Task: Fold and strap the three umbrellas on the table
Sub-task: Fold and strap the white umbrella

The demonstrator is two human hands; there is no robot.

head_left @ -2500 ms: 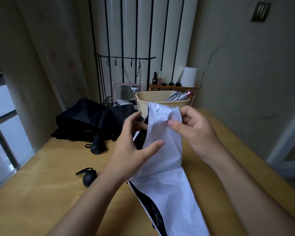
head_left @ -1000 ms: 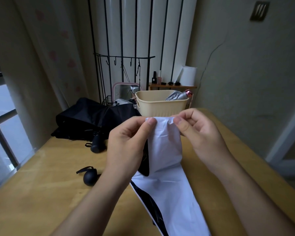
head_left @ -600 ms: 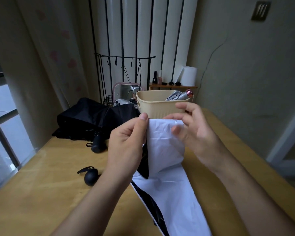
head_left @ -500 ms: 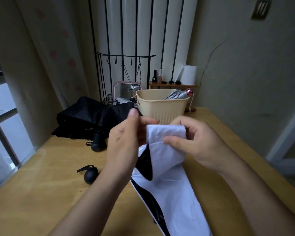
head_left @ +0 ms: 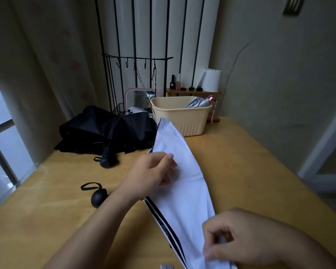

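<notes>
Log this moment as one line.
left hand: pinching white umbrella mid-length | right hand: gripping its near end | black umbrella: unfolded | silver umbrella: in basket

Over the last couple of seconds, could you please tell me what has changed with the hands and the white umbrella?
The right hand left the top of the white umbrella and moved down towards the person, now pinching its near end. The left hand dropped lower and rests on the middle of the canopy, which now lies stretched out towards the basket. The black umbrella, the two black handles and the basket stayed put.
</notes>
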